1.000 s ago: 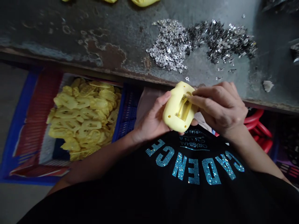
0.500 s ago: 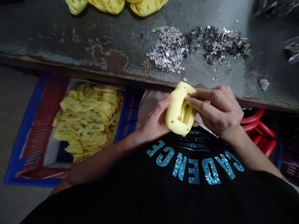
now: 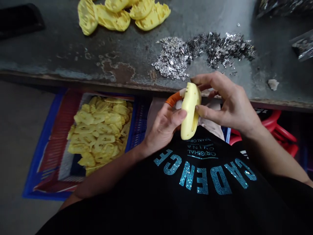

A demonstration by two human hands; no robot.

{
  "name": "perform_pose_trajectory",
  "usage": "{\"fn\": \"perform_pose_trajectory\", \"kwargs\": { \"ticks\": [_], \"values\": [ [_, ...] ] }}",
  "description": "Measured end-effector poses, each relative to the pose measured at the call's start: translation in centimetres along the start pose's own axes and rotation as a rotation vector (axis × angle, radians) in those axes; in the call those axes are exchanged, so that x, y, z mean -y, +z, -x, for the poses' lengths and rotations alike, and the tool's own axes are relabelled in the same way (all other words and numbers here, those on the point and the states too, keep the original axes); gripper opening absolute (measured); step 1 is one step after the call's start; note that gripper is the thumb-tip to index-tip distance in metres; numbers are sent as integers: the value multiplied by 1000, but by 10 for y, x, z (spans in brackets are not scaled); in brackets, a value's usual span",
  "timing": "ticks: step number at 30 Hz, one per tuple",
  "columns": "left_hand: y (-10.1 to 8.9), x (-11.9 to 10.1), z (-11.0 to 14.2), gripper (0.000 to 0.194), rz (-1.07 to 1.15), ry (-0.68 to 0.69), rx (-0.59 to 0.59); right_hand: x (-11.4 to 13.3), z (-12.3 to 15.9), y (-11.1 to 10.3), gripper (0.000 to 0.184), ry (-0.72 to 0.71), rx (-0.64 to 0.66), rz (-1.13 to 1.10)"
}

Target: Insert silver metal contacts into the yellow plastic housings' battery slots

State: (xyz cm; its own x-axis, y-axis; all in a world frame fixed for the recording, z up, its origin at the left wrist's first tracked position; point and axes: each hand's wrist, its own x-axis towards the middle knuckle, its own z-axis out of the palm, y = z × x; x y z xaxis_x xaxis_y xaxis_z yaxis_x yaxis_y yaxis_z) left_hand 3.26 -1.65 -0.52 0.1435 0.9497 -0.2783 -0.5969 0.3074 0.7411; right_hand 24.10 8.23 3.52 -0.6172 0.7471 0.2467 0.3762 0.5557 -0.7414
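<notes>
- Head view, and here's the left hand (image 3: 166, 125), clamped on the yellow case (image 3: 188, 114), thumb on its near face, an orange sleeve (image 3: 174, 98) around one finger!
- Over to the right hand (image 3: 226, 101): thumb and fingers spread apart, thumb tip right at the case's long slot, forefinger reaching over by its top end.
- And the case itself, up on edge between the two hands, in front of the black shirt (image 3: 171, 205), just off the surface (image 3: 139, 52), slot turned towards the right hand.
- Just beyond, on that surface, a glittering heap of metal bits (image 3: 172, 58), trailing off to the right, darker there.
- Further right, a pale lump (image 3: 273, 84), then a clear bag (image 3: 304, 45) at the picture's edge.
- Top left of the heap, yellow shells (image 3: 153, 18), some overlapping!
- Down below, left side, a blue basket (image 3: 36, 169) piled with yellow parts (image 3: 102, 130); over on the right, red rings (image 3: 271, 120) under the surface.
</notes>
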Motion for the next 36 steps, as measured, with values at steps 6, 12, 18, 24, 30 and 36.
{"fn": "perform_pose_trajectory", "kwargs": {
  "ticks": [6,12,18,24,30,36],
  "values": [
    [-12,-2,6,61,-120,83,41,2,3,20,47,-116,-106,43],
    [-26,-15,19,56,-352,103,-28,-12,-3,42,48,-153,-242,-8],
    [-53,-14,20,42,-323,119,-201,-16,-28,60,50,-186,-204,-14],
    [-90,-12,12,35,-181,161,-424,-14,-84,75,51,-266,100,-15],
    [-156,-28,34,65,52,243,-780,-64,-214,40,38,-179,128,366],
    [-255,-46,74,42,185,328,-1133,-107,-290,28,34,-77,227,749]
  ]
}}
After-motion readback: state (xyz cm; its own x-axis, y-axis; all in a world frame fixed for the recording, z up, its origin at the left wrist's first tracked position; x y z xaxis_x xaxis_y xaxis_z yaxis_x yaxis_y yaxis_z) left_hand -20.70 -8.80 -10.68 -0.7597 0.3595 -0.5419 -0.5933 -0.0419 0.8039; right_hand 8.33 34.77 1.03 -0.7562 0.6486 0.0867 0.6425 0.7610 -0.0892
